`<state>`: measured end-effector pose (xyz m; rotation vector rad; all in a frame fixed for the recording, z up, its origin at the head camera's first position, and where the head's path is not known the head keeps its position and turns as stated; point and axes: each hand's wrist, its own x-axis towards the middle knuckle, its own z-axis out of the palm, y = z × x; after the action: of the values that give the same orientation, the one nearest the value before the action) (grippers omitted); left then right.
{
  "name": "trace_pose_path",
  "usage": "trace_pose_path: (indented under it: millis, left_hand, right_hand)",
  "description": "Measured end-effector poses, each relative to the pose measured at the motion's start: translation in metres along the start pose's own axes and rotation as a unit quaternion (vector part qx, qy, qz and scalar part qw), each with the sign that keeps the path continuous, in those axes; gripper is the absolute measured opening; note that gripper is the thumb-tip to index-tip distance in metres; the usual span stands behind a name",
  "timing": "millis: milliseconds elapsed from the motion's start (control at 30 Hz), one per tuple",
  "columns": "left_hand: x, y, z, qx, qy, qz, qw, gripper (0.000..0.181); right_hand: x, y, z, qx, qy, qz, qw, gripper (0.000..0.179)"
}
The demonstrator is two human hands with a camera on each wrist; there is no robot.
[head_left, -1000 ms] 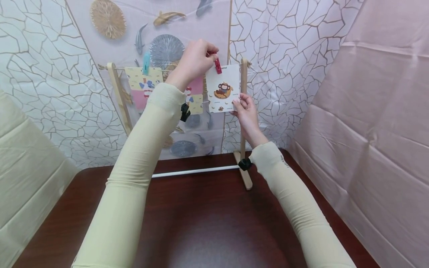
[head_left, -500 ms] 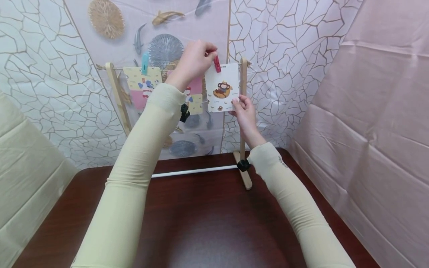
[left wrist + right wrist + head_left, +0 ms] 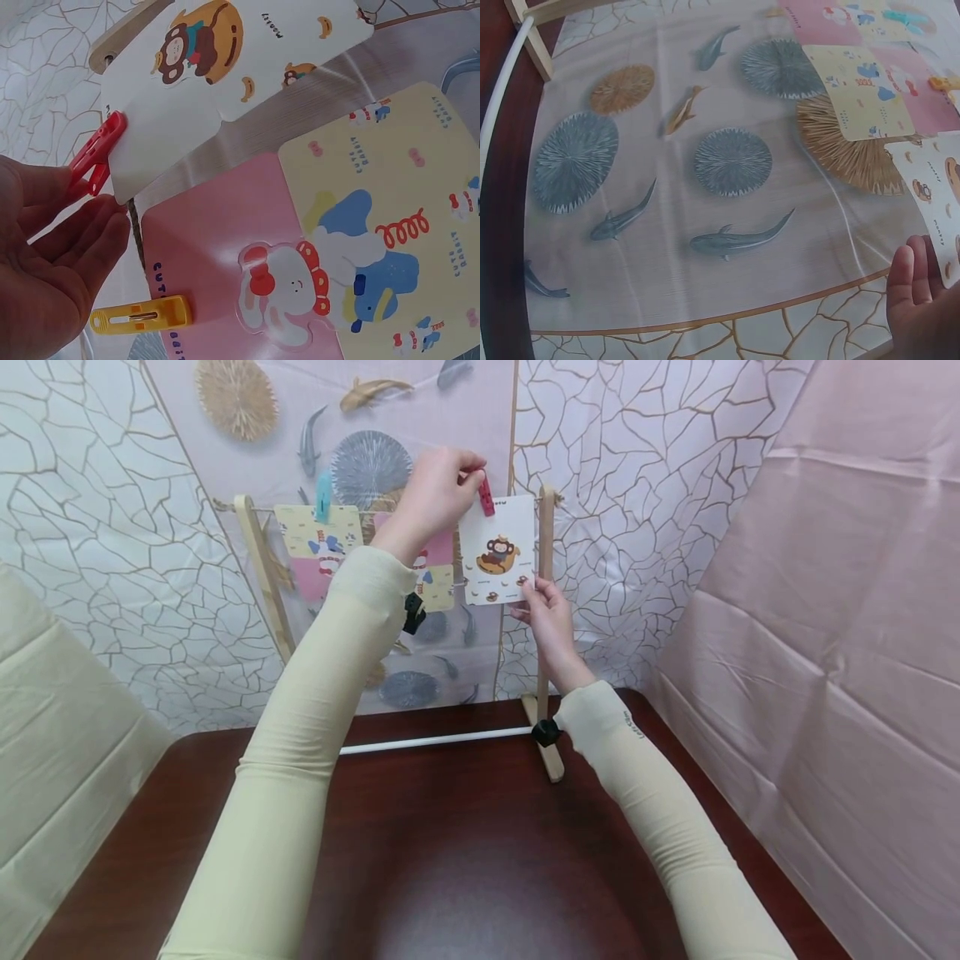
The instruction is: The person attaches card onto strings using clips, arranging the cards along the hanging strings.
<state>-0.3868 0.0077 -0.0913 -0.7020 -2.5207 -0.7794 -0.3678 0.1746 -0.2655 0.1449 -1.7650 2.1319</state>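
My left hand (image 3: 438, 497) pinches the handle end of a red clothespin (image 3: 487, 495), which bites the top edge of a white monkey card (image 3: 480, 539). That card hangs at the right end of a string line. My right hand (image 3: 551, 618) holds the card's lower right corner, thumb in front and other fingers partly hidden behind it. In the left wrist view, a yellow clothespin (image 3: 142, 315) clips a pink and yellow rabbit card (image 3: 202, 225) to the line. Farther left hangs another rabbit card (image 3: 311, 556) under a light blue clothespin (image 3: 323, 497).
The line runs between two wooden posts, the left post (image 3: 262, 568) and the right post (image 3: 547, 527). A white rod (image 3: 442, 741) joins the posts low down, over the dark red table (image 3: 465, 860). Patterned cloth (image 3: 630, 510) hangs behind, and pink cloth (image 3: 795, 627) on the right.
The rack and cards sit slightly higher in the head view. Both hands keep their grips, on the red clothespin and on the monkey card.
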Motion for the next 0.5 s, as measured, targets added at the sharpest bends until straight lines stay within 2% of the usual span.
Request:
trace_pose_path:
  millis: [267, 500]
  left_hand:
    - [-0.001, -0.0004, -0.0009, 0.007, 0.002, 0.001, 1.0, 0.038]
    - [-0.0033, -0.0006, -0.0018, 0.0, -0.001, 0.003, 1.0, 0.038]
  right_hand:
    - [-0.0004, 0.0051, 0.0014, 0.001, 0.004, 0.016, 0.9999, 0.029]
    - [-0.0044, 0.0084, 0.0007, -0.02, 0.002, 0.009, 0.9998, 0.034]
